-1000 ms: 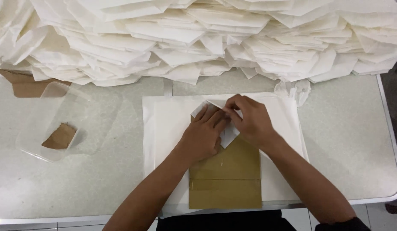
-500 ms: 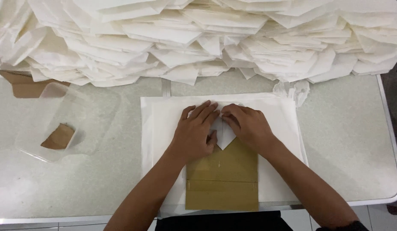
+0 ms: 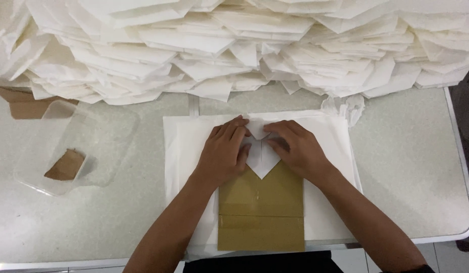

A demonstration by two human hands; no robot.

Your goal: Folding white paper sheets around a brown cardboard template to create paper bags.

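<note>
A clear plastic tub (image 3: 75,151) with rounded corners sits on the speckled grey table (image 3: 411,167), well to the left of the white paper sheet (image 3: 184,146). Inside it lies a small torn scrap of brown cardboard (image 3: 66,166). Behind the tub, a flat brown cardboard piece (image 3: 27,106) pokes out from under a wide, deep heap of folded white paper (image 3: 234,45), whose stiff creased edges and pointed corners fill the whole back of the table.

The white paper sheet lies flat near the front edge of the table, thin and smooth, seemingly several layers stacked. On top of it, at its middle and front, lies a rectangular piece of golden-brown card (image 3: 261,217) with glossy tape bands across it. At the far end of the card the white paper is folded into a downward-pointing flap (image 3: 263,161).

The left hand (image 3: 224,151) rests palm down on the sheet just left of the flap, fingers spread and pressing the fold flat, clasping nothing. The right hand (image 3: 297,149) lies palm down just right of the flap, its fingers bent inward toward the upper fold, pressing rather than pinching. Both forearms run in from the front edge of the table, angled toward each other. A crumpled bit of clear plastic (image 3: 343,106) sits behind the sheet's right corner.
</note>
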